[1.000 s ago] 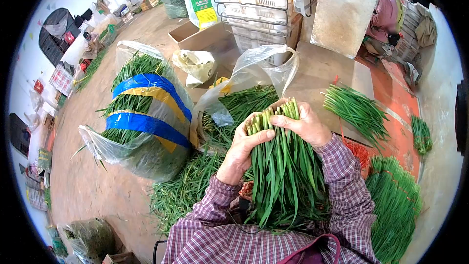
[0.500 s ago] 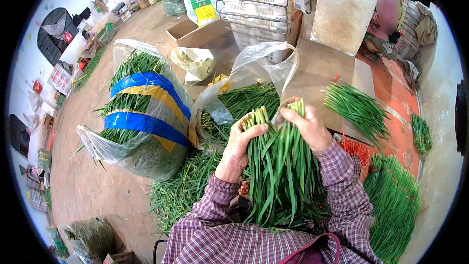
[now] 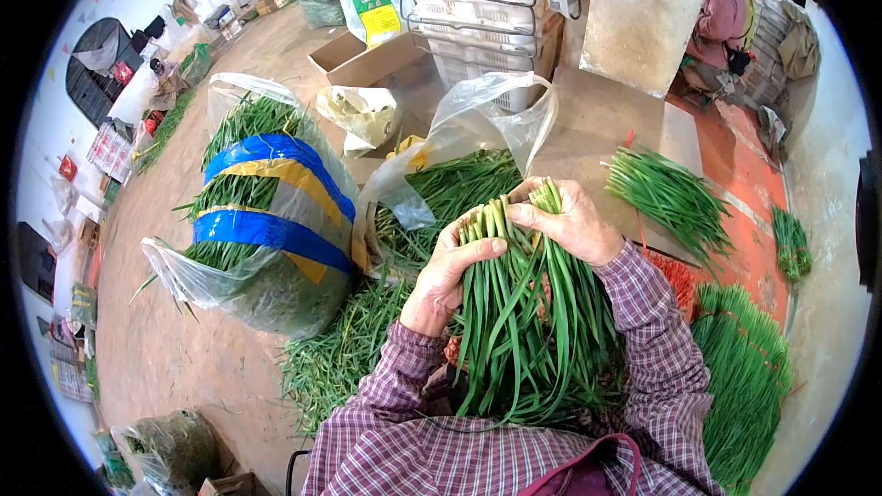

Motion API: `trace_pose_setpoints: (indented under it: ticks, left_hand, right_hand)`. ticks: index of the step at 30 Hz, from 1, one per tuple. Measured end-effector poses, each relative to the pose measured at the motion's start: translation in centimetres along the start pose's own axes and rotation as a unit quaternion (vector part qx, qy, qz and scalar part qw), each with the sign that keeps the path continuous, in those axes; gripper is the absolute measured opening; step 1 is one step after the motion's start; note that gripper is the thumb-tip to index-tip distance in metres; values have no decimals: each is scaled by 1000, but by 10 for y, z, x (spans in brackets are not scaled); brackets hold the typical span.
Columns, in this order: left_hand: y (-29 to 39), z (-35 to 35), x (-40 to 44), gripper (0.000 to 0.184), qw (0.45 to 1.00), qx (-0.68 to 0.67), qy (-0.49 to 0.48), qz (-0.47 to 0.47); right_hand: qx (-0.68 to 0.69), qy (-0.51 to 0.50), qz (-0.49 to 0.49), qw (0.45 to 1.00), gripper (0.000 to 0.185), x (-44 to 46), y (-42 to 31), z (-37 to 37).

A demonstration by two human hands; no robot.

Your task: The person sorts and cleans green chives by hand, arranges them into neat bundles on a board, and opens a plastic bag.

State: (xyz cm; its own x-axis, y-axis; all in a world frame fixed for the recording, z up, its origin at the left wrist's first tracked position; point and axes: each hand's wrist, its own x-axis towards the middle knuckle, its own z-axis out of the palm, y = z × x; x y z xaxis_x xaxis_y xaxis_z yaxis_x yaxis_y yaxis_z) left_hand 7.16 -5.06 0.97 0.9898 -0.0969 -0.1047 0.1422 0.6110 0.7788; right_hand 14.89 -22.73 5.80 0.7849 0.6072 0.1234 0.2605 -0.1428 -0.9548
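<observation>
Long flat green leaves with pale stem ends, which look like garlic chives, hang down in front of my lap. My left hand is closed round one part of them near the stem ends, thumb across the front. Closed on another part is my right hand, its thumb and fingers pinching the stems close to the top. The two hands are side by side, and the leaves mingle below them. Just beyond, an open clear plastic bag holds more green leaves.
To the left stands a stuffed bag with blue and yellow bands. A chive bundle lies on a board at right, with a large stack of chives nearer me. Behind are white crates, a cardboard box and a seated person.
My right hand has tilted and shifted slightly, and its stems now lean left against those in my left hand. The leaves below have spread apart a little.
</observation>
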Motion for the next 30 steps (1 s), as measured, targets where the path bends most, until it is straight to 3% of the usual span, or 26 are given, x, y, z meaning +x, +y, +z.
trace_pose_setpoints:
  ticks: [6,7,10,14,25,27,28,30]
  left_hand:
    - [1,3,2,46,998,-54,41,8]
    - [-2,2,3,44,997,-51,49,15]
    - [-1,6,3,42,998,-21,51,28]
    - [0,6,2,43,998,-26,56,23]
    - [-9,-3,2,49,999,-14,6,-34]
    - [-9,-1,-1,46,999,-22,5,-26]
    - [-9,0,-2,43,999,-29,1,-16]
    - [-8,-9,-4,41,998,-55,-12,-8]
  right_hand:
    - [0,3,27,1000,33,-17,8,4]
    - [-123,45,-60,990,34,-21,5,8]
    - [-231,42,-46,971,31,-26,-9,10]
    - [-255,47,-34,965,20,-27,-15,10]
    - [-209,65,-90,971,13,-27,-14,-7]
    - [-287,107,-100,947,14,-28,-11,-11]
    - [-332,111,-5,937,13,-26,-9,-19]
    - [-299,153,-1,942,10,-24,13,-46]
